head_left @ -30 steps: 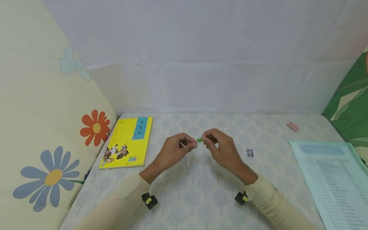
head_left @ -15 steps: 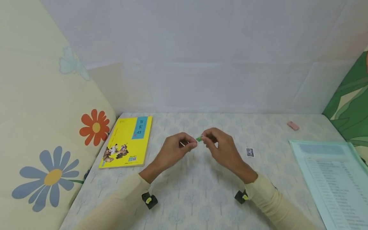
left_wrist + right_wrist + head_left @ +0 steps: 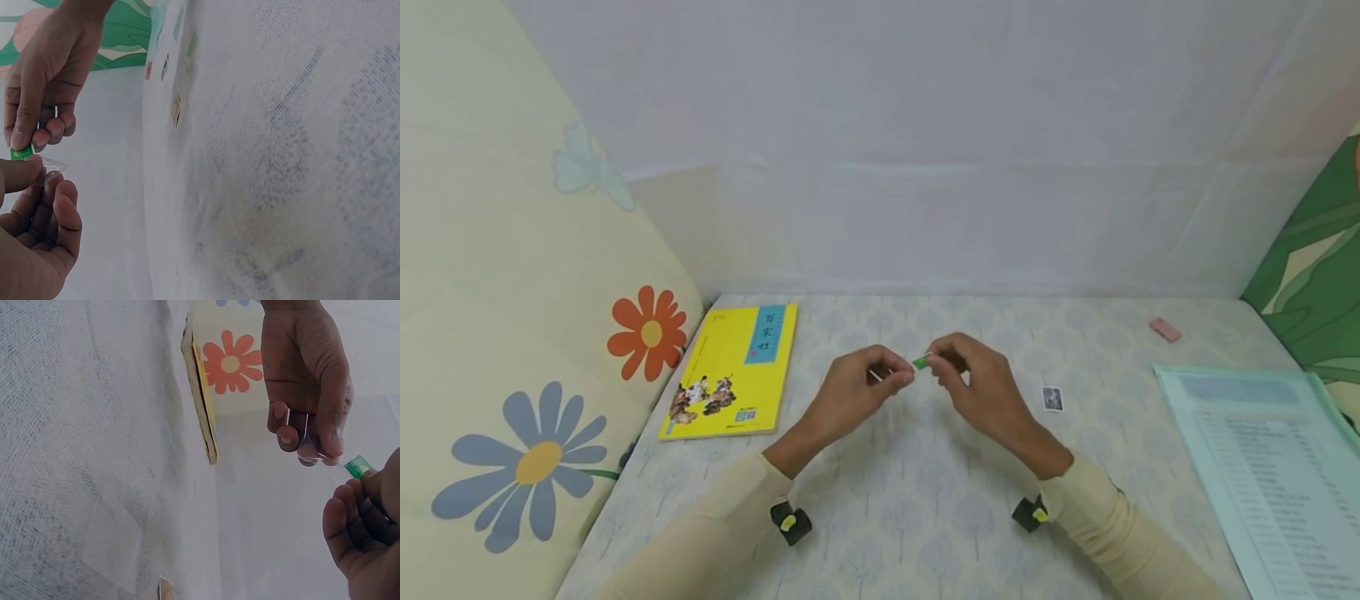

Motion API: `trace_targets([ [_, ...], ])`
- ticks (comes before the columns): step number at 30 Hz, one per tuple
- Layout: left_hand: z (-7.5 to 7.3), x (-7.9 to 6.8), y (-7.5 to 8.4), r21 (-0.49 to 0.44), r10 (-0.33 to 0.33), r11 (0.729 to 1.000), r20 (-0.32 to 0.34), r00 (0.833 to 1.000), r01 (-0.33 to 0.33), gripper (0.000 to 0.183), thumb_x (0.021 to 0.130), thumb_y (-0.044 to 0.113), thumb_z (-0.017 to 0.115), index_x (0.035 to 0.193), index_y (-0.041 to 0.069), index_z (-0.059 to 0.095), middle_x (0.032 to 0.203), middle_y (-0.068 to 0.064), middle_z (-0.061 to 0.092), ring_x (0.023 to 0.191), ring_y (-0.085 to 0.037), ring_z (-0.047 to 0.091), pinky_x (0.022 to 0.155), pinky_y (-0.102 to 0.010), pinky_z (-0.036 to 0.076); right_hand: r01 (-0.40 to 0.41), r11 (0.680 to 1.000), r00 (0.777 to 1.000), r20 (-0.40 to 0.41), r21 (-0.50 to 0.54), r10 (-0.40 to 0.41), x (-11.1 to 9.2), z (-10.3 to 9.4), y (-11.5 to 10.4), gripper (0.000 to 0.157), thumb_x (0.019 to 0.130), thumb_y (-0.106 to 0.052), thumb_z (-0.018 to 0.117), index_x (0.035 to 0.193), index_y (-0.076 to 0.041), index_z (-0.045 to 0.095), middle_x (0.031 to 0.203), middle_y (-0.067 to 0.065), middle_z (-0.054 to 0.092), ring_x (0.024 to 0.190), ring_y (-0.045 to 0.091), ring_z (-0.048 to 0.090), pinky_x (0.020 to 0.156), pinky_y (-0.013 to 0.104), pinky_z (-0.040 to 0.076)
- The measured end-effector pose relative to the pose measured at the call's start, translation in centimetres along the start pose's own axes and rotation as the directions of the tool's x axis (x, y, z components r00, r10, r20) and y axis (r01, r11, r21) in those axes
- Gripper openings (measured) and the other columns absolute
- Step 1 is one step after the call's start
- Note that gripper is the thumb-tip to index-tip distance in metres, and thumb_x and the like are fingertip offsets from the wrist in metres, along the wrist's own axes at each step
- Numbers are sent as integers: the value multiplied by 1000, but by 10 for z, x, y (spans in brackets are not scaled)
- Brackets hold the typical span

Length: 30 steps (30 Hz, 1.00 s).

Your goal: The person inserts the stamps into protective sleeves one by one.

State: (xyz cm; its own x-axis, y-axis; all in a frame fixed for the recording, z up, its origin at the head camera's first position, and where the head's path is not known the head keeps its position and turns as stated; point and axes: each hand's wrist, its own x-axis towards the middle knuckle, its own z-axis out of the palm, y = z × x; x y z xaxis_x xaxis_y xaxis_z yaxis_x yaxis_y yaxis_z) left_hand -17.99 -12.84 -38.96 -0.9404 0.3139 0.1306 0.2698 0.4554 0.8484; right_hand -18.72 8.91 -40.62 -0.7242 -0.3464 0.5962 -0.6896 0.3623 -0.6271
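Over the middle of the table, my two hands meet at a small green piece [image 3: 921, 363] joined to clear plastic film. My right hand [image 3: 981, 383] pinches the green piece between thumb and index finger. Clear film [image 3: 311, 449] runs from beside it to my left hand [image 3: 861, 387], whose thumb and fingertips pinch it. In the left wrist view, the film's corner [image 3: 55, 167] sticks out past the left fingertips. The other fingers of both hands are curled. Right of the right hand, a small dark picture with a white border [image 3: 1052, 398] lies flat on the table.
A yellow book [image 3: 730, 375] lies at the left. At the right are a pale green clear folder [image 3: 1195, 467] with a printed sheet and a small pink block [image 3: 1164, 329]. A small brownish card [image 3: 177, 111] shows on the cloth in the left wrist view. A white wall stands behind.
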Motion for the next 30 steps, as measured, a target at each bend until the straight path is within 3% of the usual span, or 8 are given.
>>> trace_targets([
  [30, 1, 1, 1, 0, 5, 1000, -4, 1000, -5, 14, 96, 31, 70, 104, 20, 70, 95, 5, 69, 84, -34, 67, 68, -36, 55, 2, 1000, 1000, 16, -8, -2, 1, -1, 0, 10, 103, -18, 60, 112, -15, 62, 93, -8, 61, 76, 4, 59, 64, 28, 52],
])
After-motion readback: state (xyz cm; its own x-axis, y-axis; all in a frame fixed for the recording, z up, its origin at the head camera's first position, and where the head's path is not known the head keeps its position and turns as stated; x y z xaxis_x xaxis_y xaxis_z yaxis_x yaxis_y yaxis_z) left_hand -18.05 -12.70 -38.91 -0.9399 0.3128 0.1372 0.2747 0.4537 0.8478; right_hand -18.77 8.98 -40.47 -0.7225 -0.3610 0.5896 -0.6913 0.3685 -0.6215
